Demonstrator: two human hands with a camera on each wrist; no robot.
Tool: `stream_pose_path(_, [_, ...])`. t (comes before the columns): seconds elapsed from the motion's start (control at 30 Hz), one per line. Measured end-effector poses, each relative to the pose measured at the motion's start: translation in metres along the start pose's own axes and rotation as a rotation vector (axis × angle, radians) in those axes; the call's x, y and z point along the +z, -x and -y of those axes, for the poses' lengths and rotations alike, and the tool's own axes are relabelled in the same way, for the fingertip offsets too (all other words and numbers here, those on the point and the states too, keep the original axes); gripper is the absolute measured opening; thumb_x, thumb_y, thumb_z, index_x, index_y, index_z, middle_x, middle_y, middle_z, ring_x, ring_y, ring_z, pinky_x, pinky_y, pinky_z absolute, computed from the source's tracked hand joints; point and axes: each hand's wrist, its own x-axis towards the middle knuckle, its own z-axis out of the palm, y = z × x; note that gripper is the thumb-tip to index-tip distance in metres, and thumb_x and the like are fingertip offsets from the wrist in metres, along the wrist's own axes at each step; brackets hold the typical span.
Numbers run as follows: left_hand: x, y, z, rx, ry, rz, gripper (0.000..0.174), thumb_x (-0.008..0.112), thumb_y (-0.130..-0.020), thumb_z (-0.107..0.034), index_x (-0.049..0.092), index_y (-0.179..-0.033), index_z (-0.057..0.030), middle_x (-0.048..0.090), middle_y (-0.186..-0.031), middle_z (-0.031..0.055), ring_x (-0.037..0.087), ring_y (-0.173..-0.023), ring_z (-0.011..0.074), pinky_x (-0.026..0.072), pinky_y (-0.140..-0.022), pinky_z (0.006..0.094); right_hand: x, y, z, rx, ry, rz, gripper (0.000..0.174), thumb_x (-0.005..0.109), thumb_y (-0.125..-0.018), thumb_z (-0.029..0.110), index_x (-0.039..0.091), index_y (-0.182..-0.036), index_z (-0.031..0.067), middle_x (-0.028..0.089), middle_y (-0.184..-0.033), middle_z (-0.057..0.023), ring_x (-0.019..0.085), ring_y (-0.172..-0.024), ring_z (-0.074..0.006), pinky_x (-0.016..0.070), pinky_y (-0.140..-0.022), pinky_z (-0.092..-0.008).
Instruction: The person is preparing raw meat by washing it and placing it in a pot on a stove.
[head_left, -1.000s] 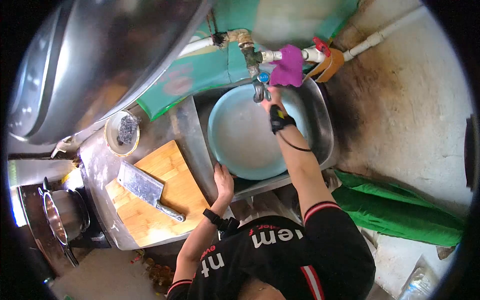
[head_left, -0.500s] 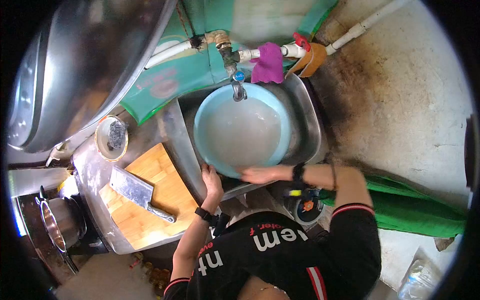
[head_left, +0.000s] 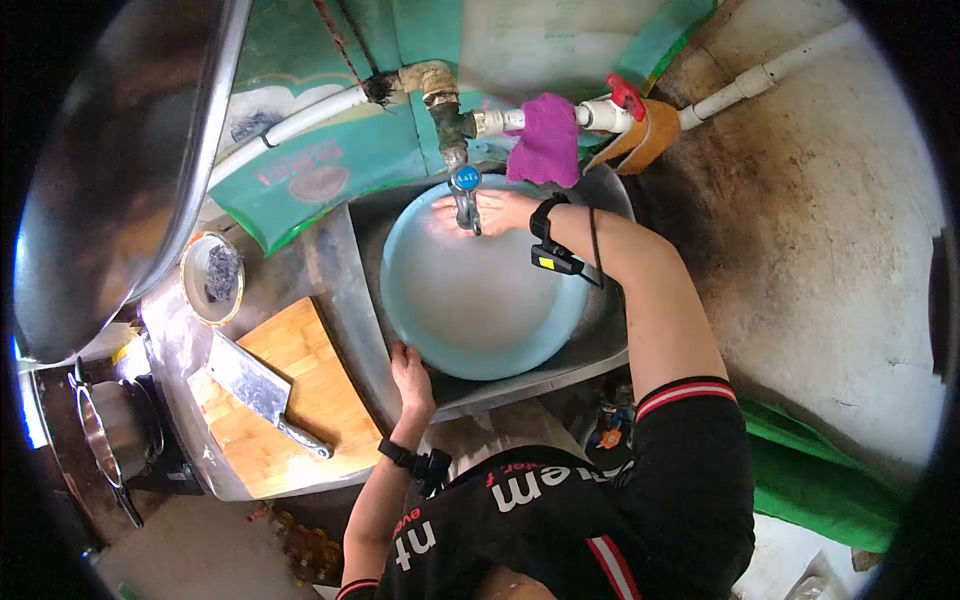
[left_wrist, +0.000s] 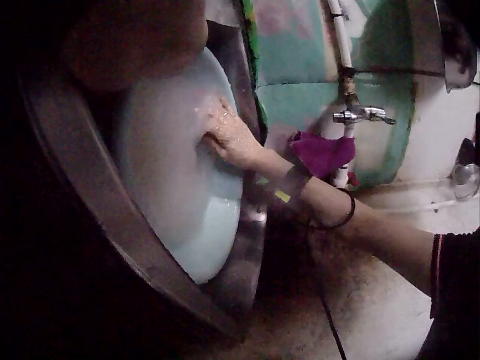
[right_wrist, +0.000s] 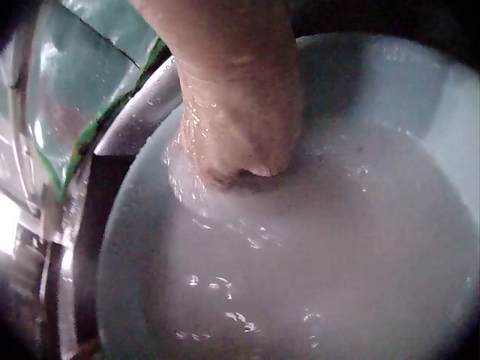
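In the sink stands a light blue basin (head_left: 400, 320) filled with cloudy, whitish water (right_wrist: 360, 247). My right hand (head_left: 490, 212) reaches into that water at the basin's far side, below the faucet (head_left: 466, 185). Its fingers look extended in the head view; in the right wrist view their tips disappear under the surface and the wet skin (right_wrist: 240, 135) has droplets on it. At the basin's near left side, my left hand (head_left: 411, 380) rests with its fingertips right at the outer wall. Whatever lies under the cloudy water is hidden.
Left of the sink, a cleaver (head_left: 250, 375) lies on a wooden cutting board (head_left: 330, 400). A bowl with a scouring pad (head_left: 222, 272) sits behind it. A purple cloth (head_left: 545, 140) hangs on the pipe. A pot (head_left: 120, 430) stands far left, and a large metal vessel (head_left: 120, 150) fills the upper left.
My right hand went from the faucet down to the basin's near rim, then across into the water at the far side. The left hand stays at the basin's near left edge.
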Motion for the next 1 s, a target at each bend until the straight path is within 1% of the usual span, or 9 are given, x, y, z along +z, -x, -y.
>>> stream_pose_path(0.07, [0.0,0.007,-0.005,-0.023,0.031,0.009,0.039,0.045,-0.093,-0.02,0.046,-0.122,0.0061,0.054,-0.11,0.0148,0.048,-0.099,0.0224,0.0374,-0.09,0.0325,-0.021,0.0,-0.011,0.032,-0.586,-0.179,0.032,0.042,-0.087,0.02,0.057,-0.112,0.0044,0.055,-0.123,-0.0088,0.04,-0.127,-0.0206,0.021,-0.115,-0.0363])
stream_pose_path(0.13, [0.0,0.004,-0.01,0.002,0.05,0.022,0.036,0.045,-0.094,-0.02,0.047,-0.119,0.0057,0.055,-0.105,0.0133,0.048,-0.094,0.0212,0.0389,-0.086,0.0324,-0.022,0.06,0.003,0.247,-0.906,0.086,0.037,0.046,-0.086,0.026,0.057,-0.114,0.0045,0.051,-0.13,-0.0096,0.034,-0.132,-0.0197,0.0157,-0.117,-0.0402])
stream_pose_path(0.23, [0.001,0.002,-0.002,0.009,0.042,0.058,0.032,0.045,-0.094,-0.021,0.049,-0.114,0.0047,0.055,-0.097,0.0104,0.049,-0.084,0.0183,0.042,-0.076,0.0315,-0.124,0.093,0.019,0.161,-0.387,0.505,0.034,0.051,-0.084,0.032,0.064,-0.104,0.0078,0.059,-0.117,-0.0109,0.041,-0.126,-0.0229,0.0151,-0.115,-0.0483])
stream_pose_path(0.4, [0.004,0.011,-0.023,-0.022,0.034,0.041,0.029,0.044,-0.095,-0.023,0.051,-0.11,0.0015,0.054,-0.09,0.0078,0.048,-0.074,0.014,0.0427,-0.06,0.0294,-0.228,0.06,0.109,0.293,-1.092,0.718,0.025,0.05,-0.086,0.028,0.066,-0.082,0.0096,0.064,-0.085,-0.0166,0.06,-0.096,-0.0295,0.0359,-0.097,-0.0532])
stream_pose_path(0.53, [0.003,0.006,-0.015,-0.017,0.078,0.058,0.029,0.044,-0.095,-0.023,0.051,-0.112,-0.0002,0.055,-0.091,0.0073,0.051,-0.077,0.0152,0.0447,-0.059,0.0302,-0.242,-0.035,0.147,0.802,-1.83,0.741,0.037,0.039,-0.095,0.028,0.058,-0.081,-0.0009,0.06,-0.075,-0.0245,0.061,-0.077,-0.0411,0.0446,-0.067,-0.0546])
stream_pose_path(0.63, [0.003,0.007,-0.021,-0.016,0.1,0.068,0.029,0.045,-0.095,-0.024,0.051,-0.113,-0.0011,0.055,-0.092,0.0069,0.052,-0.078,0.0156,0.0462,-0.059,0.0301,-0.178,-0.121,0.216,1.116,-1.825,-0.067,0.037,0.036,-0.096,0.029,0.057,-0.092,-0.0018,0.059,-0.076,-0.0191,0.055,-0.067,-0.0324,0.0411,-0.066,-0.0519])
stream_pose_path(0.73, [0.001,0.001,-0.012,-0.041,0.163,0.123,0.03,0.045,-0.095,-0.024,0.051,-0.116,-0.0023,0.056,-0.095,0.0069,0.053,-0.079,0.0156,0.0472,-0.06,0.0299,-0.213,-0.146,0.068,1.434,-2.475,0.399,0.027,0.039,-0.096,0.025,0.051,-0.102,0.002,0.053,-0.092,-0.0076,0.049,-0.079,-0.0184,0.0422,-0.074,-0.0327])
stream_pose_path(0.83, [-0.004,-0.004,-0.007,-0.106,0.075,0.168,0.032,0.045,-0.095,-0.024,0.05,-0.118,-0.0024,0.056,-0.101,0.0074,0.052,-0.082,0.0156,0.0482,-0.061,0.0303,-0.079,-0.143,0.082,1.207,-2.095,-0.363,0.014,0.046,-0.091,0.016,0.053,-0.101,0.0093,0.05,-0.085,-0.0029,0.043,-0.071,-0.0121,0.0401,-0.065,-0.0258])
stream_pose_path(1.0, [-0.004,-0.001,-0.008,-0.09,0.101,0.163,0.033,0.046,-0.094,-0.026,0.049,-0.116,-0.0007,0.055,-0.1,0.0074,0.053,-0.083,0.0173,0.048,-0.063,0.0306,0.037,0.009,0.094,1.611,-2.326,-0.75,0.013,0.052,-0.087,0.016,0.052,-0.098,0.0092,0.055,-0.091,-0.0074,0.057,-0.088,-0.0199,0.0483,-0.08,-0.0368])
